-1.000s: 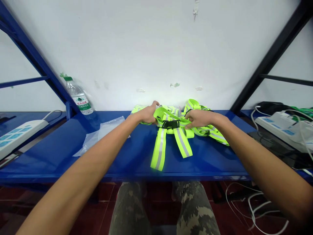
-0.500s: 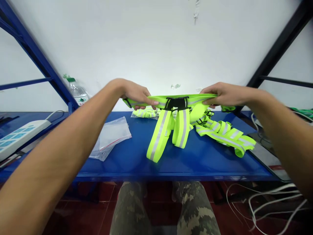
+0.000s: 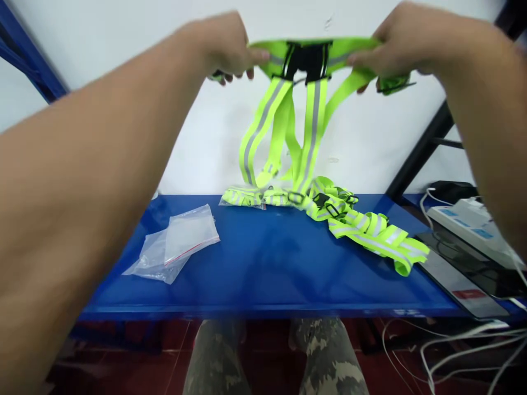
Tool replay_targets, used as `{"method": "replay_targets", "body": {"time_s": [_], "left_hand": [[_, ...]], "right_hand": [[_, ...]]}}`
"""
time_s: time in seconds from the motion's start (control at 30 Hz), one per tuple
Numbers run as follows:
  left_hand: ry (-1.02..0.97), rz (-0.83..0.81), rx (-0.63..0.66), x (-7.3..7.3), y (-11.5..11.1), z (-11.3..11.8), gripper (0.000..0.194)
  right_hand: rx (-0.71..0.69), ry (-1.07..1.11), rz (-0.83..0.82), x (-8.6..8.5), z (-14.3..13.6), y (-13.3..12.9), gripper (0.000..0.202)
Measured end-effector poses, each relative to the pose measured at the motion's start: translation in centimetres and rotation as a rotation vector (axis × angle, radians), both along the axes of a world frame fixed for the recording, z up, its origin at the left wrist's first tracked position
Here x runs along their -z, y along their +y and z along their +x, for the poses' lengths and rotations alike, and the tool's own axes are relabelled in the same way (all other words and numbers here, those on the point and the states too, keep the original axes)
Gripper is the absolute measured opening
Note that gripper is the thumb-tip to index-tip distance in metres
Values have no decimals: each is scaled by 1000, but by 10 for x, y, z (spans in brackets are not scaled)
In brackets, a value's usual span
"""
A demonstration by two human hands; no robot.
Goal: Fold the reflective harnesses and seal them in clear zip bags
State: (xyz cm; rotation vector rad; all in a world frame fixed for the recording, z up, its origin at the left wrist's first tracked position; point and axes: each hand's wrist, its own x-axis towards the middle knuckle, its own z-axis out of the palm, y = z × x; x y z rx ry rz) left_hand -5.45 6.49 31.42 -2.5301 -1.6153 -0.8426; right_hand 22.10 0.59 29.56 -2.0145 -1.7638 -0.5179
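White wall backs the blue bench; above it I hold the neon vest; left hand and right hand each pinch its band, one either side of the black buckle, probably so the loops hang free; more straps lie below.

left hand, right hand: bare | forearms: bare | trousers: olive-tan camouflage

From my remote feed I can read no lettering; the small pale marking on the glossy blue bench is too blurred.
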Motion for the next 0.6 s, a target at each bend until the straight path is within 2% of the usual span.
{"method": "replay_targets", "body": {"time_s": [0.07, 0.1, 0.13, 0.17, 0.2, 0.23, 0.3, 0.33, 0.4, 0.43, 0.5, 0.6], "left_hand": [[89, 189, -137, -7, -12, -1, 82], [146, 239, -177, -1, -19, -3, 86], [196, 241, -210, 12, -25, -6, 86], [282, 212, -189, 31, -31, -10, 84], [383, 169, -152, 56, -37, -14, 76], [467, 87, -148, 84, -43, -17, 64], [642, -148, -96, 145, -58, -24, 40], [708, -250, -58, 174, -66, -27, 34], [804, -526, 18, 220, -82, -31, 32], [813, -621, 37, 236, -90, -32, 35], [784, -666, 92, 255, -104, -31, 48], [678, -617, 133, 259, -114, -24, 72]], "right_hand": [[-24, -16, 200, -1, -6, -12, 69], [-69, -37, 242, 6, -8, -20, 63], [-117, -72, 252, 20, -10, -27, 56], [-182, -88, 186, 41, -11, -34, 45], [-249, -93, 97, 66, -12, -40, 36], [-299, -119, 20, 97, -12, -46, 35], [-410, -165, -120, 163, -13, -56, 50], [-490, -199, -227, 195, -13, -61, 57], [-592, -228, -372, 250, -15, -71, 61], [-619, -227, -417, 270, -17, -75, 61], [-610, -232, -473, 293, -19, -82, 63], [-599, -221, -510, 297, -23, -86, 62]]}}
